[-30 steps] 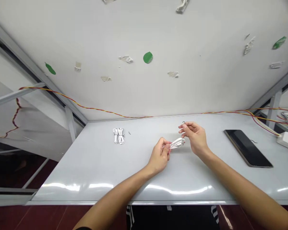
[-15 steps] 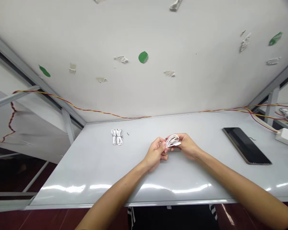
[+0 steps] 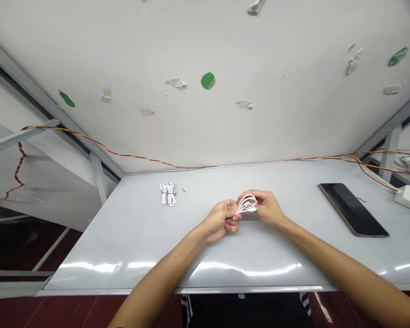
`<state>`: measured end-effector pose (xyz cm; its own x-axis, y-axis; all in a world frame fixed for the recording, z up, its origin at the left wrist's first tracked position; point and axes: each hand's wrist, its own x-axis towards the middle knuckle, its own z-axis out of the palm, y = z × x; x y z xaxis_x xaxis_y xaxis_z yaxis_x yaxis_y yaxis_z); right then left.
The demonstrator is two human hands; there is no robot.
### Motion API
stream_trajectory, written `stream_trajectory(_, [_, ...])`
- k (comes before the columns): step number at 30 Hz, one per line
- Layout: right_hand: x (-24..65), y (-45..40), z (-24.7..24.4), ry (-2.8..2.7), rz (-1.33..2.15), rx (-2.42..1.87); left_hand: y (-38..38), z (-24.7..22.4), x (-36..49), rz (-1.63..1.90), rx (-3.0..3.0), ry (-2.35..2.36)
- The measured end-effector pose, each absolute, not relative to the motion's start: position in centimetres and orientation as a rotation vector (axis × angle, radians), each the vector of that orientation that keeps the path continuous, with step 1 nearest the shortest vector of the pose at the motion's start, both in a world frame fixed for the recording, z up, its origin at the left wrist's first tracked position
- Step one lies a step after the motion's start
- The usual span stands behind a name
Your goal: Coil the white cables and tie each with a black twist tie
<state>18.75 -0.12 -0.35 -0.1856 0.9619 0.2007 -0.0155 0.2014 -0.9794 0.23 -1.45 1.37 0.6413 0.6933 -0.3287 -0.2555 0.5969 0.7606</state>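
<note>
On the left of the white table lies a pair of bundled white cables, bound with thin black ties, and a tiny black wire scrap lies just to their right. Near the table's middle, a looped white cable sits between the two hands. The left hand has a closed grip on the left end of the loops, its fingers curled around them. The right hand has a closed grip on the loops from the right. Further right lie a black tablet and, at the table's right edge, a white power strip.
</note>
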Motion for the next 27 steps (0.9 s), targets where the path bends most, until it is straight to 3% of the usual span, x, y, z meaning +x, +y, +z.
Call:
stream_trajectory(14, [18.2,-0.6,-0.5,-1.174,1.6,-1.008,-1.2,0.5,0.6,0.874,0.791,0.753])
stream_trajectory(27, [18.1,-0.8,-0.3,-1.161,1.638,-1.018,-1.2,0.2,1.1,0.941,0.725,0.82])
